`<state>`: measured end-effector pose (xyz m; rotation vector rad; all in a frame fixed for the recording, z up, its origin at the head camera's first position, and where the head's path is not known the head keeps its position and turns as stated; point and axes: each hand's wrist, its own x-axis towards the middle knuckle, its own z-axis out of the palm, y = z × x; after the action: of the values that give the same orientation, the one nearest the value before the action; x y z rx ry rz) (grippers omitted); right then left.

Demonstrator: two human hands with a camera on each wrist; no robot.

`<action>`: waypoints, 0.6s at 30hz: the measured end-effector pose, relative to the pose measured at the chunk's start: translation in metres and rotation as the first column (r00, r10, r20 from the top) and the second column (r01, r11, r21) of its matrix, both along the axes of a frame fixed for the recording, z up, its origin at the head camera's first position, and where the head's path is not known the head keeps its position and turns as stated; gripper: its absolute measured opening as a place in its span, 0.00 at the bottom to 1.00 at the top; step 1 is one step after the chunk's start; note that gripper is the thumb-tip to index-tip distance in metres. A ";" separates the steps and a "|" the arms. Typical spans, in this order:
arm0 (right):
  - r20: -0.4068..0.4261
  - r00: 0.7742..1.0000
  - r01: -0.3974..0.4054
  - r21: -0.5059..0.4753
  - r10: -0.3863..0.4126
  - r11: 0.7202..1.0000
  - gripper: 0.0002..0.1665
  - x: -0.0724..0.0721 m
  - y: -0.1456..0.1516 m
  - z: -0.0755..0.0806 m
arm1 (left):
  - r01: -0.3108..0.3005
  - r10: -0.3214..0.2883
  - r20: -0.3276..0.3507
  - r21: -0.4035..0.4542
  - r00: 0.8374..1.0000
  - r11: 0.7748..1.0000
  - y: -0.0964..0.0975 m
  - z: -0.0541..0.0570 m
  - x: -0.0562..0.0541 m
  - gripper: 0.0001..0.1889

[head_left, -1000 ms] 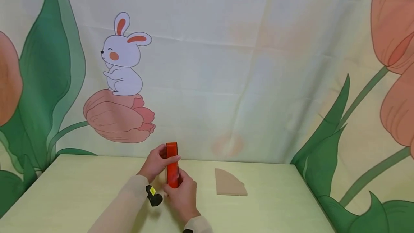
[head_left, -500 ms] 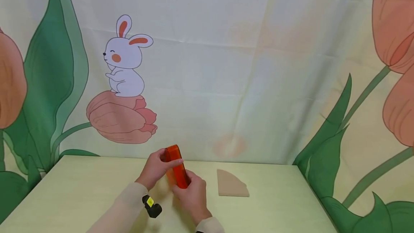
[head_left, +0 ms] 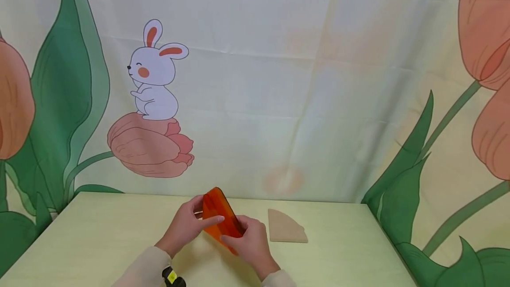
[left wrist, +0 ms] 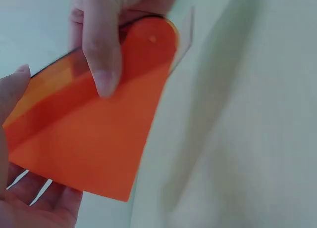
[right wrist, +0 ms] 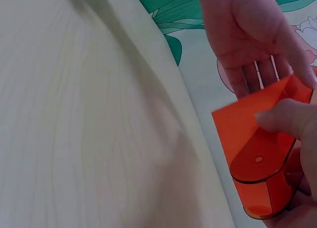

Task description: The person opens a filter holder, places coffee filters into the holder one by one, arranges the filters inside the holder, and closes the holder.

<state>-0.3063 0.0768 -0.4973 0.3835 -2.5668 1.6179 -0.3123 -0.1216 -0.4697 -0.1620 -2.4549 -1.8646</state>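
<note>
Both hands hold a translucent orange plastic coffee filter holder (head_left: 215, 207), a flat wedge-shaped case with a rounded narrow end. My left hand (head_left: 184, 221) grips its left side, thumb across the near wall and fingers behind. My right hand (head_left: 254, 245) pinches the lower right part, at the rounded end, with the thumb on the orange wall (left wrist: 99, 149). From the right wrist view, the holder (right wrist: 237, 119) shows a small hole near its rounded end. On the table to the right lies a tan quarter-circle stack that looks like paper coffee filters (head_left: 286, 227).
The pale table (head_left: 338, 251) ends at a cloth backdrop (head_left: 247, 92) printed with a rabbit, tulips and leaves. A black wrist device with a yellow mark (head_left: 172, 277) sits at my left sleeve.
The holder has turned from upright and edge-on to tilted, with its broad face showing. Both hands have come lower, the right one also farther right. The tan stack has stayed put.
</note>
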 end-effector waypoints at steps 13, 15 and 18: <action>0.116 0.969 -0.218 -0.003 0.217 0.976 0.23 0.008 0.042 0.009 | 0.267 -0.269 -0.071 -0.030 0.961 0.963 -0.019 -0.005 0.025 0.34; 0.123 0.961 -0.248 -0.012 0.247 0.969 0.23 0.011 0.046 0.010 | 0.310 -0.311 -0.061 -0.031 0.948 0.950 -0.020 -0.005 0.028 0.32; 0.138 0.949 -0.283 -0.028 0.284 0.959 0.23 0.015 0.050 0.014 | 0.382 -0.382 -0.053 -0.021 0.923 0.924 -0.021 -0.007 0.032 0.29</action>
<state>-0.2918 0.1268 -0.4837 0.6909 -2.7096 1.8053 -0.2806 -0.1430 -0.4765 -0.7342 -2.5365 -1.9451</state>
